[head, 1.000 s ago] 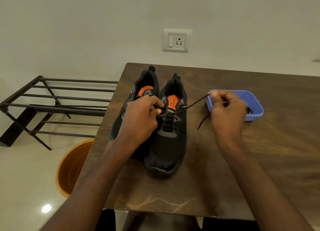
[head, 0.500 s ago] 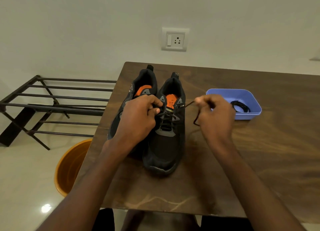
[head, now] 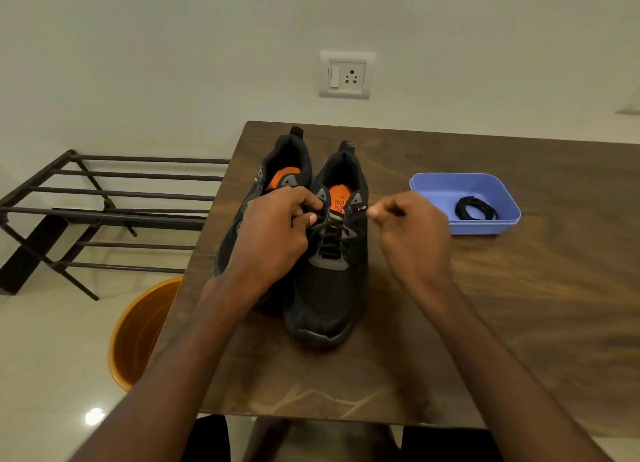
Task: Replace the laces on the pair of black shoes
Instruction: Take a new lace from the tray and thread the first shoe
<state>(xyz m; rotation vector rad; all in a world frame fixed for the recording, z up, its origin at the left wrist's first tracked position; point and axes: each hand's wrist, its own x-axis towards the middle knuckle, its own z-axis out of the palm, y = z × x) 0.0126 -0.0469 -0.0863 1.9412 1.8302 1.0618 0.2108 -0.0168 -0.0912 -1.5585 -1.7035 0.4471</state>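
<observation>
At the middle of the wooden table, working the lace on the right-hand shoe of the black pair, apparently at the top eyelets; impossible to tell whether unthreading or rethreading. Left hand gripping the left side of that shoe's collar, thumb and fingers curled over the edge, hiding much of the left-hand shoe. Right hand hovering just right of the shoe, fingertips pinched together, probably on a lace end too thin to confirm. Calling next for a steady shoe and a clean pull or feed through the next eyelet. Lying coiled in the blue tray to the right, a second black lace.
</observation>
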